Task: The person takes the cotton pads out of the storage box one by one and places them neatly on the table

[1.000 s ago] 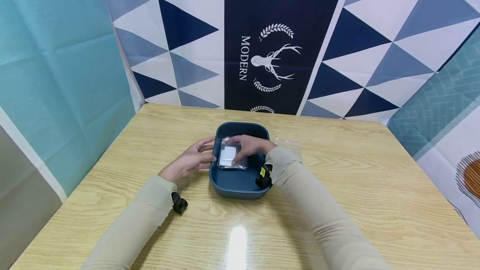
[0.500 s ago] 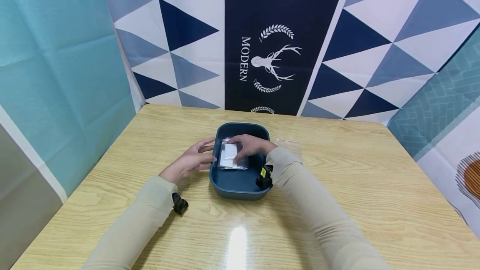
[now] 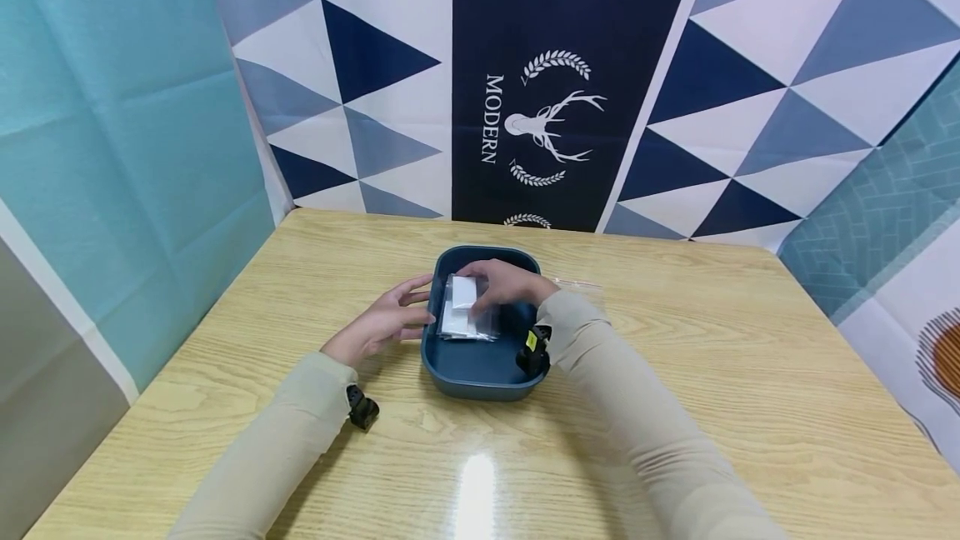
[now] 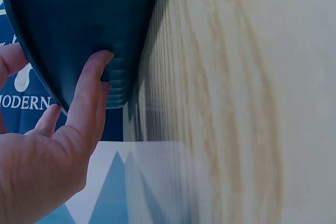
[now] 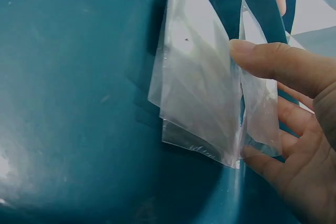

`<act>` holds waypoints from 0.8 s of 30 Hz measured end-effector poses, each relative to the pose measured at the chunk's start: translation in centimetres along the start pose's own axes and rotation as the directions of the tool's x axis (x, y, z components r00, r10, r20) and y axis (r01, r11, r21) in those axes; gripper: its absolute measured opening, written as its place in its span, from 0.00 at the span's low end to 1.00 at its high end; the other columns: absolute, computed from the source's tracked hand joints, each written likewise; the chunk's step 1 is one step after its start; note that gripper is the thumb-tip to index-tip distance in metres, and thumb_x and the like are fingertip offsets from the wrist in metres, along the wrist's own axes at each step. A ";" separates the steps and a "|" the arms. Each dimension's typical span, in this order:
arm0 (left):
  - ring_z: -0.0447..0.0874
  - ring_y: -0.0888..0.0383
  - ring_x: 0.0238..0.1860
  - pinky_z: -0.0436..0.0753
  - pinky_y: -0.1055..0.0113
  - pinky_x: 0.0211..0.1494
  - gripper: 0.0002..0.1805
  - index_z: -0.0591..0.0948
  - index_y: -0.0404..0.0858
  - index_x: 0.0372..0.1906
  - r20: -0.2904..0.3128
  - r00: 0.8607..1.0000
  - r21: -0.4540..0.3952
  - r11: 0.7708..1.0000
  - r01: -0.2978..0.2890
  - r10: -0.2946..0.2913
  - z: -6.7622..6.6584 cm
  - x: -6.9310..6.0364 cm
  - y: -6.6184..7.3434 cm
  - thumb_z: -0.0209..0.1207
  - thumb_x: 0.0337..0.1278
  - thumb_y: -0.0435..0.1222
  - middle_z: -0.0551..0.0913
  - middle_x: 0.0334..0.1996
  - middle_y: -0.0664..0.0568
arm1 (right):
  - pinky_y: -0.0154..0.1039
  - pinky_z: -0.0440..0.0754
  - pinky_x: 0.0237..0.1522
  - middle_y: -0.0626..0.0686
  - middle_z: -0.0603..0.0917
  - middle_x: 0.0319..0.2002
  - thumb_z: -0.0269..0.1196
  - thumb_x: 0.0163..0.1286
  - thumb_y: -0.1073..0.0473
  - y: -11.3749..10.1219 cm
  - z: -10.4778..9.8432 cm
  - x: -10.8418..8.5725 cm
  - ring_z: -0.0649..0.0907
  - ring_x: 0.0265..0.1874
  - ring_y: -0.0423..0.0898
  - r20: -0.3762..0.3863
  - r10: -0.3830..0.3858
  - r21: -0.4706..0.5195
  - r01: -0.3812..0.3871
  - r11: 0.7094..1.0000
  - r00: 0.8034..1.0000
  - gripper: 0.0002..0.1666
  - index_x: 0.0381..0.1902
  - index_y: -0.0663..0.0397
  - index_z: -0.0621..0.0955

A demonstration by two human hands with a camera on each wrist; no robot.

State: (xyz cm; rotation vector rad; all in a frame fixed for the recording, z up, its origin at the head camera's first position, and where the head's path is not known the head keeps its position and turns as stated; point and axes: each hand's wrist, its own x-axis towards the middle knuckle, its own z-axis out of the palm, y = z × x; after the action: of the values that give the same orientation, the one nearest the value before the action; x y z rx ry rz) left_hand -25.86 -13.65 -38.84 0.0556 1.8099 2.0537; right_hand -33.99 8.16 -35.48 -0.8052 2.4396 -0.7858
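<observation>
A dark blue bin (image 3: 480, 390) with rounded corners stands on the table. Inside it lies a stack of small clear plastic bags (image 5: 194, 77) with white contents. My right hand (image 3: 506, 283) reaches in over the bin's right side and pinches one clear plastic bag with a white piece inside (image 5: 260, 93) between thumb and fingers, at the edge of the stack. My left hand (image 3: 382, 322) is at the bin's left side, its extended fingers (image 4: 86, 93) touching the outer wall. What the white pieces are cannot be told.
Another clear zip bag (image 3: 581, 290) lies on the wooden table (image 3: 750, 373) right of the bin, partly behind the right sleeve. A patterned cloth (image 3: 390, 65) hangs behind the table's far edge.
My right hand has moved slightly toward the bin's far end, and the white piece by its fingers has shifted that way too. The left hand stays at the bin's side.
</observation>
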 end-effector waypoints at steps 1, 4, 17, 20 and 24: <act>0.69 0.43 0.59 0.76 0.53 0.53 0.39 0.56 0.45 0.72 0.003 1.000 0.004 1.000 -0.003 0.003 0.0 0.0 0.0 0.53 0.57 0.22 0.57 0.67 0.41 | 0.44 0.70 0.55 0.51 0.75 0.53 0.70 0.54 0.62 0.0 -0.1 0.0 0.72 0.52 0.48 -0.003 -0.004 0.001 0.004 1.000 1.000 0.36 0.61 0.53 0.72; 0.69 0.43 0.59 0.76 0.53 0.53 0.39 0.56 0.45 0.72 0.002 1.000 0.005 1.000 -0.002 0.002 0.0 0.0 0.0 0.53 0.57 0.22 0.57 0.68 0.40 | 0.45 0.69 0.57 0.51 0.75 0.54 0.71 0.54 0.61 0.0 -0.3 -0.1 0.71 0.55 0.48 -0.015 -0.023 0.003 0.023 1.000 1.000 0.36 0.61 0.53 0.72; 0.69 0.43 0.59 0.75 0.51 0.54 0.39 0.58 0.46 0.71 -0.024 1.000 0.008 1.000 0.007 -0.007 0.2 0.2 0.0 0.54 0.55 0.21 0.59 0.67 0.40 | 0.44 0.68 0.54 0.51 0.75 0.54 0.72 0.52 0.61 -0.2 -1.5 -1.1 0.72 0.49 0.48 -0.057 -0.086 0.017 0.087 0.996 0.995 0.37 0.61 0.51 0.73; 0.69 0.43 0.59 0.75 0.51 0.54 0.40 0.58 0.47 0.71 -0.033 0.999 0.006 1.000 0.008 -0.008 0.3 0.1 0.1 0.54 0.54 0.21 0.59 0.67 0.41 | 0.44 0.67 0.54 0.51 0.76 0.53 0.72 0.51 0.61 -0.3 -1.7 -1.5 0.72 0.49 0.48 -0.066 -0.099 0.022 0.100 0.995 0.993 0.37 0.61 0.51 0.73; 0.69 0.43 0.59 0.75 0.51 0.54 0.40 0.58 0.46 0.71 -0.029 1.000 0.009 1.000 0.006 -0.006 0.3 0.1 0.1 0.54 0.54 0.21 0.59 0.67 0.41 | 0.45 0.66 0.55 0.50 0.75 0.54 0.72 0.52 0.62 -0.6 -2.0 -2.2 0.72 0.50 0.48 -0.068 -0.121 0.033 0.123 0.992 0.990 0.38 0.61 0.51 0.72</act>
State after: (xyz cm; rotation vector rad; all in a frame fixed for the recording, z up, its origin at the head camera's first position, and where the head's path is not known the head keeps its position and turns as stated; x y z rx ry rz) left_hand -25.90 -13.35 -38.73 0.0231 1.8344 2.0528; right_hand -33.31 9.89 -33.13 -0.9355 2.4444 -0.9138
